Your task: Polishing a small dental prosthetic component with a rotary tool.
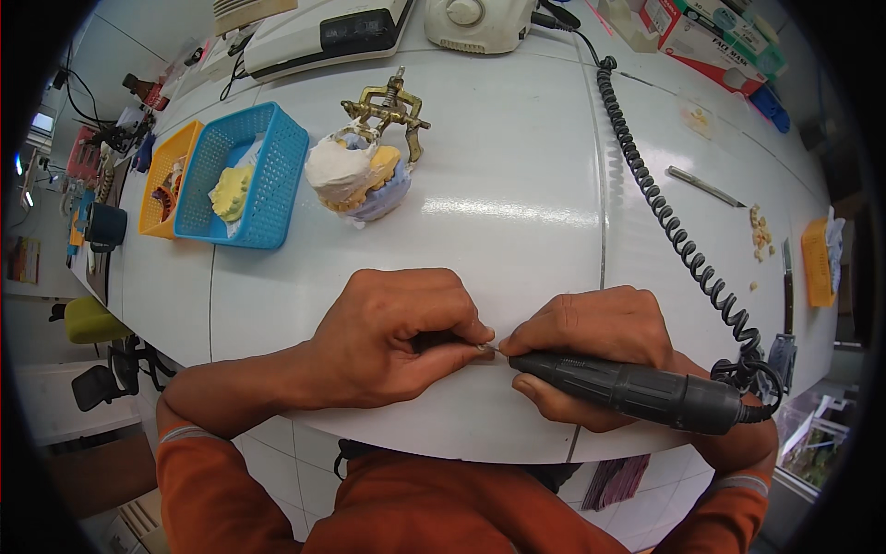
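Centrally, above the white bench (517, 249): one left hand (392, 332), finger and thumb pinched on a tiny piece (485, 348); one right hand (600, 325), wrapped around a black drill (637, 389).

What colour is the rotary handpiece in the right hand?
The rotary handpiece is black, clearest in the head view.

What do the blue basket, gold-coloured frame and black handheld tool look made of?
Blue basket: probably moulded plastic, slightly shiny, given its perforated walls. Gold-coloured frame: likely brass or similar metal, from its worn sheen. Black handheld tool: satin plastic or coated metal; its dark casing leaves that open.
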Demonstrator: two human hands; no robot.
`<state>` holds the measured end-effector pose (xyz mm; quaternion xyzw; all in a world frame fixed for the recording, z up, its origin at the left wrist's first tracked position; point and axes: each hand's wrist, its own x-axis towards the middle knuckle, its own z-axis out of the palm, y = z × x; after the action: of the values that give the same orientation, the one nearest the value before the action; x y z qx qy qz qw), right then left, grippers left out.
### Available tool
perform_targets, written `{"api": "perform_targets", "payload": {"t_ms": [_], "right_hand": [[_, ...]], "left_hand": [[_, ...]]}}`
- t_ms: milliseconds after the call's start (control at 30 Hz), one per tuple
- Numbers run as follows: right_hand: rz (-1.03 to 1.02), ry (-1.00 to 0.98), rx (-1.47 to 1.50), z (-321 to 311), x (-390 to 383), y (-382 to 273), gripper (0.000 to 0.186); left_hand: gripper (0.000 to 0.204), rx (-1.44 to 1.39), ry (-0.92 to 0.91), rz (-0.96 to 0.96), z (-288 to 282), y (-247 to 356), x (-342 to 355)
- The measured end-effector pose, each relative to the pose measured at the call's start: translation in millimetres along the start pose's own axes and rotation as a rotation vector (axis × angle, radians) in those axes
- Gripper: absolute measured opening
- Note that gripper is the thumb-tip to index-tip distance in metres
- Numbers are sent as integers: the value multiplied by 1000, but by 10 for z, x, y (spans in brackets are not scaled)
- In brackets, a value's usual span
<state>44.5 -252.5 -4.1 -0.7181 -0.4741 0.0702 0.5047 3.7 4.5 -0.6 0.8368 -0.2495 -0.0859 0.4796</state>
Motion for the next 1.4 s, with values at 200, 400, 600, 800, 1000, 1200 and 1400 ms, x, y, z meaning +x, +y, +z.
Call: {"api": "perform_targets", "payload": {"t_ms": [200, 400, 600, 800, 1000, 1200, 1400], "right_hand": [[17, 22, 10, 6, 8, -7, 23], [22, 22, 8, 7, 15, -16, 22], [25, 24, 17, 10, 17, -24, 22], [3, 17, 10, 12, 17, -19, 23], [-10, 0, 11, 4, 19, -5, 24], [-24, 17, 5, 15, 9, -3, 23], [-12, 6, 14, 12, 10, 0, 23]], "left_hand": [[13, 1, -9, 4, -1, 1, 3], [13, 2, -6, 2, 2, 2, -1], [13, 10, -12, -7, -5, 7, -2], [13, 13, -9, 4, -5, -8, -1], [13, 10, -8, 5, -6, 3, -2], [13, 5, -3, 11, -2, 3, -7], [13, 0, -6, 7, -6, 5, -9]]}}
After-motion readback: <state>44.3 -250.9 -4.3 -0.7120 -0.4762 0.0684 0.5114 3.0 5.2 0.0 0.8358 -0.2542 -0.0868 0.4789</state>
